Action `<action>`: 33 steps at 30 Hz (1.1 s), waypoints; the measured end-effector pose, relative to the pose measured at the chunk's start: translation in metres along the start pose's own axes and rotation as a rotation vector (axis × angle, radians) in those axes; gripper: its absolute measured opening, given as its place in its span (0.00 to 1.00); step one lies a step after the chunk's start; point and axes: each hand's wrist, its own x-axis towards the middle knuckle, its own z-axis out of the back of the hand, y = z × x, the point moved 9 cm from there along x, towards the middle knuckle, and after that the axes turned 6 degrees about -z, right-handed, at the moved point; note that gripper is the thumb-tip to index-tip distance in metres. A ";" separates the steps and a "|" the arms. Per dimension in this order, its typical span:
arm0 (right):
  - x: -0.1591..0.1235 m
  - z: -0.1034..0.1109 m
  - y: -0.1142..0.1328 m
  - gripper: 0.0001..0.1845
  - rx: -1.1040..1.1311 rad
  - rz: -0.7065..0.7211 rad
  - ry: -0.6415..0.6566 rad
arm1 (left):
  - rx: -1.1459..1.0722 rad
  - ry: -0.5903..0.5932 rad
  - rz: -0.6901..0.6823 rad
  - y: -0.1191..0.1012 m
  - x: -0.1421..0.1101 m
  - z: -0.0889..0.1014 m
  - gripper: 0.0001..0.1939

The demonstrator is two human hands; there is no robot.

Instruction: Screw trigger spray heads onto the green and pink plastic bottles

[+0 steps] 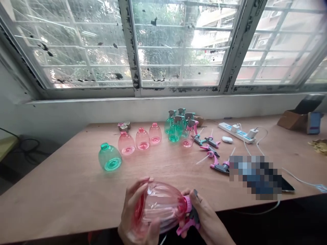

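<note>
A clear pink spray bottle lies sideways between my hands, just over the table's front edge. My left hand is wrapped round its base end. At the neck, my right hand grips the pink-and-grey trigger spray head, whose pink collar sits against the bottle's mouth. Whether the collar is fully screwed on I cannot tell. Farther back stand a green bottle and several pink bottles without spray heads. Loose trigger spray heads with thin tubes lie right of centre.
Several green spray bottles with heads on cluster near the wall, beside a pink one. A power strip with plugs and cables, a white earphone case, a dark tablet-like device and a cardboard box are at right.
</note>
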 end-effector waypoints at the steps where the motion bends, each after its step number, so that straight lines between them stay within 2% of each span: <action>1: -0.001 0.001 0.004 0.28 -0.007 0.011 0.002 | -0.028 -0.019 0.038 0.001 -0.001 0.001 0.22; 5: -0.006 0.004 0.046 0.20 -0.128 0.189 -0.015 | -0.129 -0.097 0.292 0.028 -0.006 0.005 0.26; 9: 0.003 -0.001 0.123 0.16 -0.447 0.472 -0.133 | -0.030 -0.002 0.469 0.058 -0.006 0.010 0.31; 13: 0.039 -0.023 0.197 0.19 -0.837 0.670 -0.241 | 0.026 0.037 0.474 0.074 -0.003 0.032 0.29; 15: 0.065 -0.031 0.219 0.17 -1.116 0.713 -0.346 | 0.079 0.050 0.433 0.078 0.004 0.045 0.29; 16: 0.079 -0.033 0.226 0.14 -1.175 0.718 -0.383 | 0.128 0.034 0.422 0.082 0.010 0.053 0.31; 19: 0.113 -0.030 0.234 0.07 -1.266 0.721 -0.480 | 0.342 -0.117 0.459 0.103 0.035 0.090 0.46; 21: 0.126 -0.024 0.233 0.08 -1.305 0.716 -0.555 | 0.565 -0.192 0.426 0.113 0.059 0.113 0.55; 22: 0.130 -0.021 0.232 0.09 -1.320 0.713 -0.594 | 0.714 -0.151 0.419 0.119 0.072 0.117 0.58; 24: 0.132 -0.015 0.230 0.15 -1.344 0.709 -0.659 | 0.954 0.113 0.488 0.141 0.090 0.111 0.63; 26: 0.128 -0.012 0.228 0.23 -1.365 0.710 -0.689 | 1.074 0.281 0.553 0.156 0.098 0.105 0.65; 29: 0.115 -0.013 0.224 0.30 -1.376 0.725 -0.706 | 1.088 0.322 0.575 0.158 0.101 0.097 0.58; 33: 0.085 -0.013 0.214 0.32 -1.340 0.809 -0.702 | 1.078 0.299 0.580 0.151 0.090 0.097 0.46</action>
